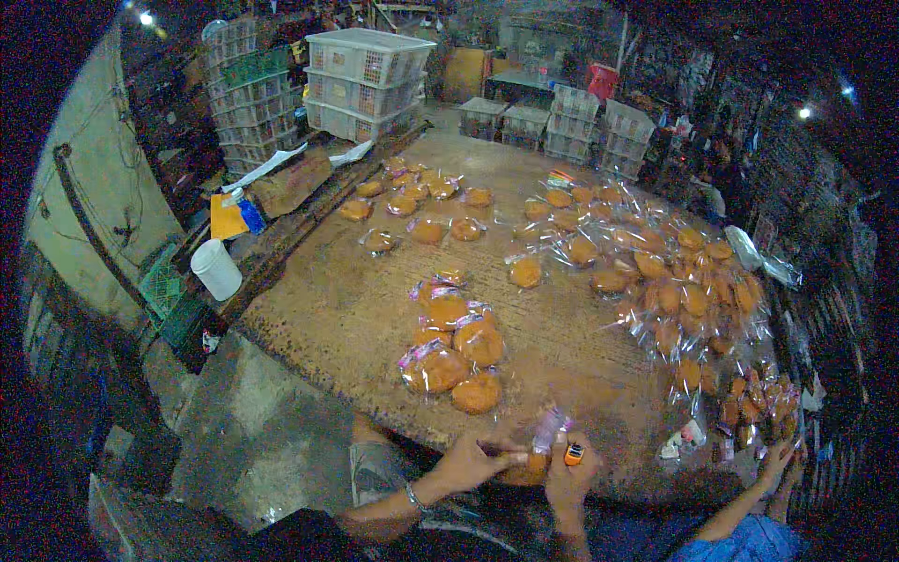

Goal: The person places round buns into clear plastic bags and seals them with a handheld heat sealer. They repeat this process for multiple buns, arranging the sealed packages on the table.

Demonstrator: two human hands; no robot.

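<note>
**Holding a bagged bun [537,463] at the near edge of the table [323,309]**

Pinching the bun from the left with the fingers of the left hand [468,465]; closing the right hand [568,481] around a small orange-and-black object [574,454], possibly a lighter, just beside the bag's purple neck [552,431]. Perhaps risking scorched or melted film by bringing a flame too close, if really handling a lighter; perhaps denting the bun by pinching too hard. Also risking a drop to the floor [257,403] through a loose hold, working so close to the near edge.

Counting outward: holding one bun; seeing about seven in the cluster [476,393] just beyond, partly overlapping; roughly a dozen in the scattered group [355,210] at the far left; losing count in the heap [693,300] at the right, overlapping too much. Finding one pile of small packets [758,398] at the near right, touching or nearly touching a co-worker's hand [775,465]. Along the left side, counting one white bucket [216,270] and one blue bottle [250,216]; farther off, three stacked pale crates [365,86] and one red container [602,81].
</note>
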